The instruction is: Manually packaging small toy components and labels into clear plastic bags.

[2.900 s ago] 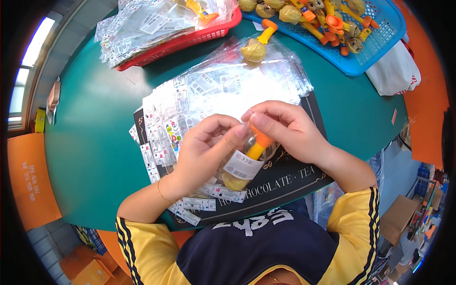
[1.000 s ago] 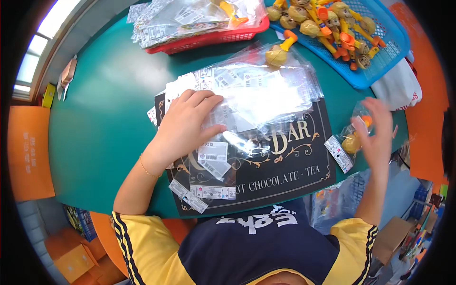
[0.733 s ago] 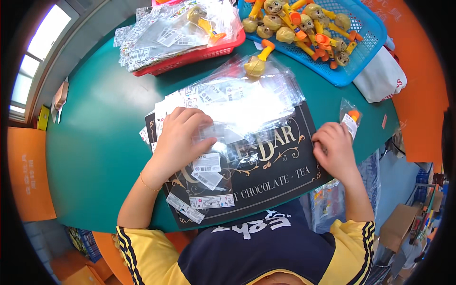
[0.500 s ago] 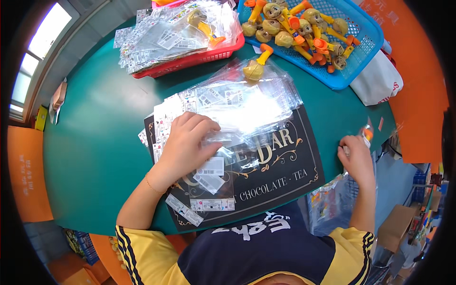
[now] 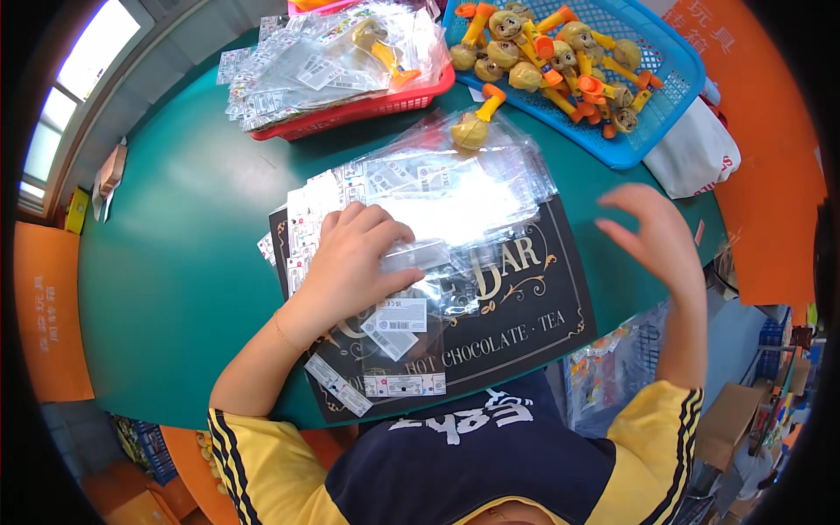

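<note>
My left hand [image 5: 354, 258] lies over the pile of flat clear bags [image 5: 429, 179]. Its thumb and fingers curl around the upper part of a clear plastic bag [image 5: 429, 350], which hangs down toward me with two white labels in it and a printed strip along its lower edge. To the right, my right hand [image 5: 652, 232] is above the green table, its thumb and fingers apart and nothing between them. At the far edge of the pile rests a toy figure [image 5: 471, 129] with a round gold head and a bent orange-yellow handle.
Behind the pile stands a red basket [image 5: 350, 116] heaped with bags. A blue basket [image 5: 623, 156] of similar toys is at the far right, beside a white bag [image 5: 696, 149]. Under the pile lies a black printed mat [image 5: 516, 350]. Filled bags [image 5: 608, 376] sit below the table's right edge.
My right hand has let go of the bagged toy at the table's right edge and moved up and inward, opening. My left hand and its bag have shifted slightly right.
</note>
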Demonstrator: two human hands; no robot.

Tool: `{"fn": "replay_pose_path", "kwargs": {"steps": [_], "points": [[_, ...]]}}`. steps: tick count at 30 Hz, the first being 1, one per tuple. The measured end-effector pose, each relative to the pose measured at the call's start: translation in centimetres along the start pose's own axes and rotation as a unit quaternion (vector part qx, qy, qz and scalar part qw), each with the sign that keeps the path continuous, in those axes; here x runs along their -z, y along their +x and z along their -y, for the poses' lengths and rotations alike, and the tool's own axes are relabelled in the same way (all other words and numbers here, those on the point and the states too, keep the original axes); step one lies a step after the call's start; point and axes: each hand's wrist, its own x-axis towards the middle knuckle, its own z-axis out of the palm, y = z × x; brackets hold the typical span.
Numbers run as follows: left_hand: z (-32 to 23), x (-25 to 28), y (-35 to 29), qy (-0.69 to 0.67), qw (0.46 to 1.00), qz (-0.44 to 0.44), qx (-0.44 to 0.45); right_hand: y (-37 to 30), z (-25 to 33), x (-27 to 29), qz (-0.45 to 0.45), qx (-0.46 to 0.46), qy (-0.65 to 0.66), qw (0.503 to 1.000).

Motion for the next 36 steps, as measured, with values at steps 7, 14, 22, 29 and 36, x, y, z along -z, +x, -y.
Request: {"fn": "replay_pose_path", "kwargs": {"steps": [7, 14, 22, 29, 36], "points": [[-2.0, -0.9, 1.3, 0.030, 0.999, 0.028, -0.029, 13.7, -0.3, -9.0, -0.103, 0.140, 0.107, 0.979], [-1.4, -1.2, 1.0, 0.059, 0.993, -0.066, -0.081, 15.6, 0.4, -10.2, -0.130, 0.150, -0.008, 0.980], [-0.5, -2.6, 1.2, 0.030, 0.994, -0.060, -0.090, 8.6, 6.1, -6.4, 0.161, -0.081, 0.777, 0.602], [-0.7, -3.1, 1.7, 0.011, 0.994, -0.027, -0.110, 7.0, 7.9, -9.4, 0.182, -0.213, 0.804, 0.524], [-0.2, -3.0, 1.5, 0.043, 0.995, -0.069, -0.054, 7.1, 7.9, -9.8, 0.181, -0.214, 0.796, 0.537]]}}
